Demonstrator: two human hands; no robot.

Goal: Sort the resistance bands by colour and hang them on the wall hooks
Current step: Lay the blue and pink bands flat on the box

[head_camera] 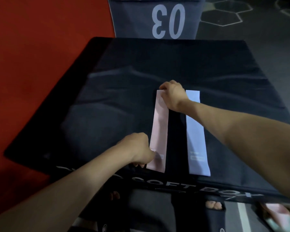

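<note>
Bands lie side by side on the top of a black soft box point(208, 67), which serves as the surface. The pink band point(159, 128) lies flat and lengthwise on the left, and the pale blue band point(196, 131) lies parallel on the right, a dark strip of the box top between them, so they do not touch. The left hand point(139, 149) has its fingers curled at the near end of the pink band and pinches its left edge. The right hand point(172, 94) reaches across the far end of the pale blue band and grips the far end of the pink band with bent fingers. Beyond the box stands a dark block marked 03 point(157, 19). A red mat point(40, 47) covers the floor to the left, and grey flooring with hexagon lines point(258, 39) lies to the right.
</note>
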